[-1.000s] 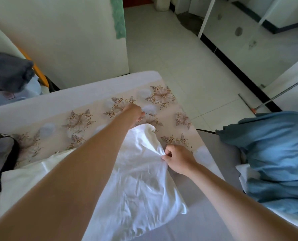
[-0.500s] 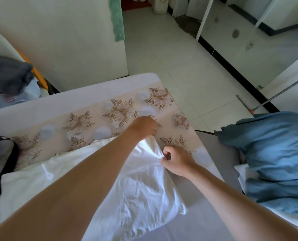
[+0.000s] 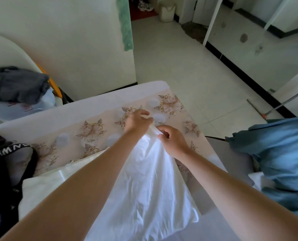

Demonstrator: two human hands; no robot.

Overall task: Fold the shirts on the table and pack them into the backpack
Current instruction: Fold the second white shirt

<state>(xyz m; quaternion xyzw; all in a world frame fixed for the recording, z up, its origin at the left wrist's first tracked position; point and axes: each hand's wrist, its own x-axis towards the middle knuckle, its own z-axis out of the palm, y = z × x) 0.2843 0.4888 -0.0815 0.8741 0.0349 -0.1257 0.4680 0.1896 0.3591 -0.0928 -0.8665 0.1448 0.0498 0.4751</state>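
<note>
I see shirt (image 3: 144, 188) on table (image 3: 96, 108), far edge bunched up between hands. My right hand (image 3: 172, 140) pinches it. My left hand (image 3: 137, 121): fingers curled, grip hidden, can't tell. At left, backpack (image 3: 4, 171) cut off.

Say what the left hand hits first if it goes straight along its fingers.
The left hand likely meets the flowered tablecloth just ahead; nothing else lies before its far edge. Height above it unclear.

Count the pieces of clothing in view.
3: white shirt on the table, centre; blue garment at right; grey garment far left. Others may be hidden.
</note>
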